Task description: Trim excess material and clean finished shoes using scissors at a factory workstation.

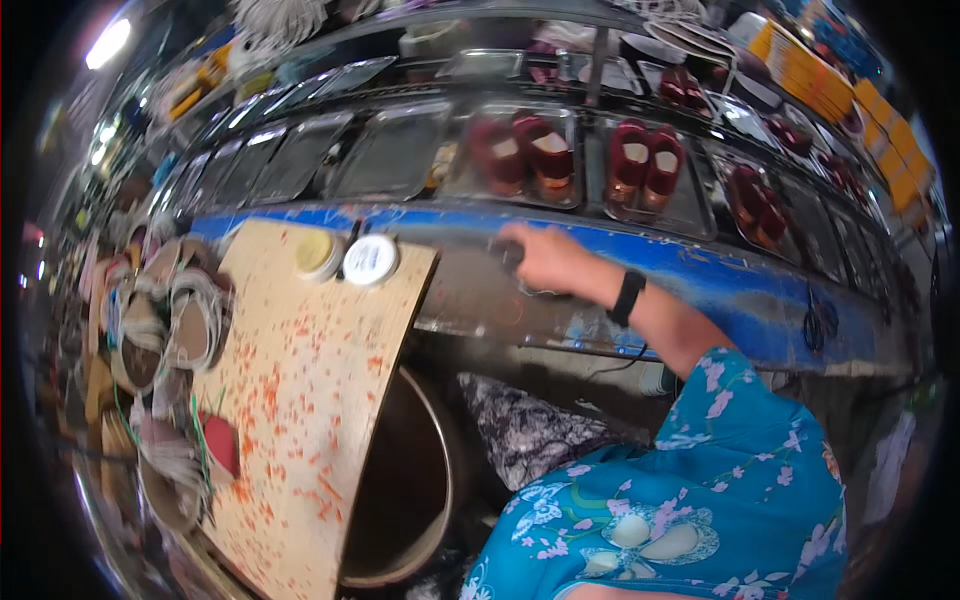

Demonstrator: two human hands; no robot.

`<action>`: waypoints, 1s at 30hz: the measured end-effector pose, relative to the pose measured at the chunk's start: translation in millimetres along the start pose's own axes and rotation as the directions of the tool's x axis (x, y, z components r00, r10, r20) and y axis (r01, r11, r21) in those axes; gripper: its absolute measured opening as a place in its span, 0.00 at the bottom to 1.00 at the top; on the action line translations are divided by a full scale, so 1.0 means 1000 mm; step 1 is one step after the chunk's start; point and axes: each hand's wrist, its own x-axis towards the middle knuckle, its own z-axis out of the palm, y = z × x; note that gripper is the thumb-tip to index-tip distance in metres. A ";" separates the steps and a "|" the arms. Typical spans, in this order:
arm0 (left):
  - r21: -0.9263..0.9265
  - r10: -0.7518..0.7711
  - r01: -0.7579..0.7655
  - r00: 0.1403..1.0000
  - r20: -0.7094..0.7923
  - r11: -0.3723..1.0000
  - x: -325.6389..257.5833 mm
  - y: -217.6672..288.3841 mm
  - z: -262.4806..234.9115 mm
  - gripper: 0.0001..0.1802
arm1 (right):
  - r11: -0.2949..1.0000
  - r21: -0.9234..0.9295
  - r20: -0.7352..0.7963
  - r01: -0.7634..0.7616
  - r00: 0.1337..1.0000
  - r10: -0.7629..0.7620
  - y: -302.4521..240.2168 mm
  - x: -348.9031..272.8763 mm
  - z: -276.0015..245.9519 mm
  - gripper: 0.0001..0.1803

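Note:
My right hand (545, 260) reaches out over the blue-edged bench, fingers closed round a small dark object (508, 252) whose kind I cannot make out. A dark band (627, 297) circles that wrist. Just beyond the hand, a dark red shoe (545, 155) stands on a metal tray (462, 187), beside a blurred shoe (497, 155) of the same colour. Another dark red pair (645, 165) sits on the tray to the right. My left hand is out of the picture; only a strip of skin shows at the lower edge.
A wooden board (330, 330) strewn with orange scraps lies at left, bearing a white-lidded jar (370, 260) and a yellowish-topped jar (317, 253). Below its right edge stands a round bin (448, 470). Scissors (820, 322) lie on the bench (720, 285). Shoe parts (195, 320) crowd the left.

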 end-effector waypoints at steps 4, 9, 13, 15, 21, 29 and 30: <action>-0.259 0.290 -0.206 0.892 0.348 0.944 0.052 0.065 0.097 0.15 | 0.953 -0.284 -0.460 -0.101 0.887 -0.043 0.090 0.062 -0.076 0.28; -0.118 0.367 -0.354 0.812 0.454 0.928 0.063 0.060 0.124 0.14 | 0.942 -0.303 -0.241 -0.147 0.968 0.073 0.122 0.146 -0.065 0.35; -0.041 0.234 -0.239 0.880 0.414 0.970 0.064 0.068 0.116 0.12 | 0.974 -0.226 -0.244 -0.022 0.969 -0.034 0.114 0.162 -0.042 0.39; -0.087 0.234 -0.217 0.895 0.379 0.972 0.062 0.066 0.118 0.11 | 0.958 -0.281 -0.157 0.053 0.982 -0.101 0.099 0.159 -0.041 0.43; -0.141 0.191 -0.145 0.893 0.409 0.979 0.054 0.069 0.112 0.13 | 0.973 -0.191 -0.308 0.131 0.933 -0.186 0.166 0.214 -0.025 0.35; -0.353 0.267 -0.122 0.878 0.398 0.928 0.039 0.047 0.101 0.15 | 0.835 0.102 -0.495 0.540 0.756 -0.429 -0.007 0.116 -0.012 0.33; -0.449 0.184 0.072 0.845 0.503 0.891 0.043 0.051 0.107 0.16 | 0.783 0.119 -0.449 0.610 0.737 -0.506 -0.052 0.083 0.009 0.34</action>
